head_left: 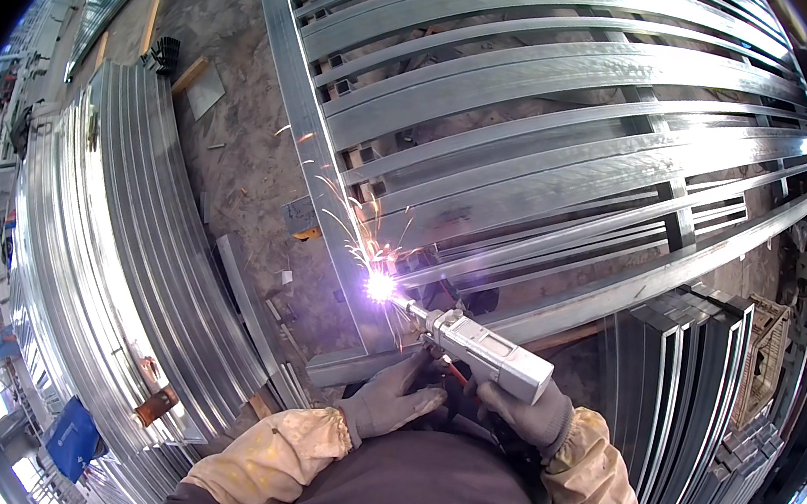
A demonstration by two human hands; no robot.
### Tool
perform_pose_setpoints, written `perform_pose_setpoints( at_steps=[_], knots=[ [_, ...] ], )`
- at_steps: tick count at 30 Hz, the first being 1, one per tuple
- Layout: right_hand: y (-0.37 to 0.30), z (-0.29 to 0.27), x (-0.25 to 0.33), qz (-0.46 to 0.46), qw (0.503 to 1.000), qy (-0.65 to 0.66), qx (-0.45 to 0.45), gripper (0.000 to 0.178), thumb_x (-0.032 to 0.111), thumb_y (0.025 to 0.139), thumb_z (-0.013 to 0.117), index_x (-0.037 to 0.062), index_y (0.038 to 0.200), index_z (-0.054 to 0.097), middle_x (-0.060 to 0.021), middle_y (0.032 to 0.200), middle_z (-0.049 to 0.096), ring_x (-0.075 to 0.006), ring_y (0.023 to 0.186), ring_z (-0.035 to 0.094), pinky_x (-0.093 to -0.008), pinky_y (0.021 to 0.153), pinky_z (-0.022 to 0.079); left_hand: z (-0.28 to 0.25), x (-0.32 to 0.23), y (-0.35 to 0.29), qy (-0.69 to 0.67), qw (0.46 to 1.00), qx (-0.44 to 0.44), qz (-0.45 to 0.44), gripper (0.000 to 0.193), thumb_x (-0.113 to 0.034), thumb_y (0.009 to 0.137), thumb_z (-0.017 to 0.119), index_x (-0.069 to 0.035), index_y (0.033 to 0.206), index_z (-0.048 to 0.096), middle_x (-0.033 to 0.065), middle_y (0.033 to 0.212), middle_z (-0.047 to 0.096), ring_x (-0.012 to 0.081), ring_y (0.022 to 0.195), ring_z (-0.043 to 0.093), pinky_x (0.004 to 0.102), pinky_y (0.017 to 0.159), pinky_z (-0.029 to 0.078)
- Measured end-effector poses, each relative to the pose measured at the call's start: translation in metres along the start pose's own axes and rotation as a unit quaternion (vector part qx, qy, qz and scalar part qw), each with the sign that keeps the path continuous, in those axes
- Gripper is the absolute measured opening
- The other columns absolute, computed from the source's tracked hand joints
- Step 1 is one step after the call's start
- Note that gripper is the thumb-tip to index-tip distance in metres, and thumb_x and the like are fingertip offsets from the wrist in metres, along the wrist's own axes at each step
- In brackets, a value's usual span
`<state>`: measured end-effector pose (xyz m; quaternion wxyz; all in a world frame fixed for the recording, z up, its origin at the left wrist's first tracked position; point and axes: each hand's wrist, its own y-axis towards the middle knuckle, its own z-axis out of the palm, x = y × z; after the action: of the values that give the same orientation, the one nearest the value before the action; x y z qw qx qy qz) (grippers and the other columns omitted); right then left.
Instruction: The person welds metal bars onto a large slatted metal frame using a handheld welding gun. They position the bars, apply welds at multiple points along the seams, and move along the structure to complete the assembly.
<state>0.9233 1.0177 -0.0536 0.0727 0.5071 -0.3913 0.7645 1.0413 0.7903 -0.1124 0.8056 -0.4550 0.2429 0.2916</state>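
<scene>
My right hand (pixel 532 416), in a grey glove, is closed round the handle of a silver, box-bodied welding gun (pixel 492 352). The gun's narrow nozzle points up and left, ending in a glaring white-violet spot on the corner of a metal frame (pixel 348 255). Orange sparks fly up and left from that spot. Just below the gun's front is my left hand (pixel 392 399), also gloved in grey. Its thumb and fingers are spread apart beside the frame's near end; the fingertips are partly hidden under the gun.
Long shiny rails (pixel 502 103) span the frame ahead. On the left lies a stack of ribbed metal profiles (pixel 142 210), with a rusty brown block (pixel 156 405) on it. Stacked dark square tubes (pixel 648 353) stand at right, near a wooden crate (pixel 763 362). A blue box (pixel 73 438) sits lower left.
</scene>
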Motion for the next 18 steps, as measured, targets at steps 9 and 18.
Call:
perform_pose_setpoints(
  at_steps=[9,18],
  knots=[
    [-0.003,0.002,0.001,0.003,1.0,0.014,0.001,0.047,0.009,0.099,0.063,0.0013,0.144,0.05,-0.0056,0.102,0.07,-0.0101,0.081,0.065,-0.028,0.072,0.056,0.002,0.001,0.0,0.004,1.0,0.006,0.018,0.078,-0.019,0.102,0.063,-0.001,0.162,0.017,0.0179,0.15,0.046,0.0222,0.136,0.046,0.0367,0.114,0.039],
    [-0.007,0.002,-0.009,-0.032,0.998,-0.054,0.006,0.048,0.009,0.1,0.063,0.0029,0.145,0.05,-0.0047,0.103,0.07,-0.01,0.081,0.064,-0.0281,0.072,0.055,0.002,0.007,-0.001,-0.024,1.0,0.012,-0.004,0.081,-0.022,0.1,0.066,0.004,0.16,0.019,0.0183,0.15,0.045,0.0231,0.141,0.042,0.0372,0.117,0.035]
  ],
)
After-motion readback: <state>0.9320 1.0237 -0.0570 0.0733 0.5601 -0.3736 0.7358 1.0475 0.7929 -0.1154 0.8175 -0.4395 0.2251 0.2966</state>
